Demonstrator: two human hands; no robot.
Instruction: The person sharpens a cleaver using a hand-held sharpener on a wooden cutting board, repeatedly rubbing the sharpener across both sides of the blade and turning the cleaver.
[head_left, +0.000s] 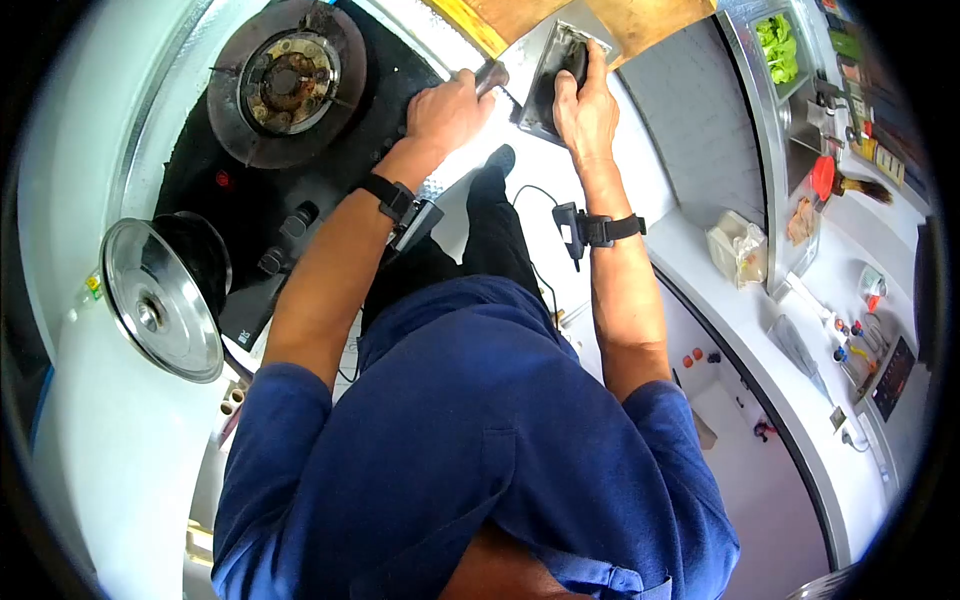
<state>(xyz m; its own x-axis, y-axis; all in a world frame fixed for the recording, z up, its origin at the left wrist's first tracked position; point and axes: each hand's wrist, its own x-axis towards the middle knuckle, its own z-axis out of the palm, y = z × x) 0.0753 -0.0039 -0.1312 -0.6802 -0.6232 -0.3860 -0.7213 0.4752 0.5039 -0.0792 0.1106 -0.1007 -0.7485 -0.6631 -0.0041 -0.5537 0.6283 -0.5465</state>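
Note:
My left hand (pixel 450 112) is closed, its fingers wrapped round a dark brown handle (pixel 491 76) near the steel edge of the stove. Bright glare lies just below that grip. To its right, my right hand (pixel 586 112) holds a dark, flat rectangular slab (pixel 548 80) with a shiny silver rim; the thumb and forefinger press on its upper face, and the other fingers are partly hidden. The slab is tilted, one corner close to the handle; whether the two are joined I cannot tell.
A gas burner (pixel 286 82) sits on the black stove top (pixel 190 165) at left, with a steel lid (pixel 160 300) below. Wooden boards (pixel 655 22) lie at the top. On the right are green lettuce (pixel 776 48), a brush (pixel 865 189) and a plastic bag (pixel 738 248).

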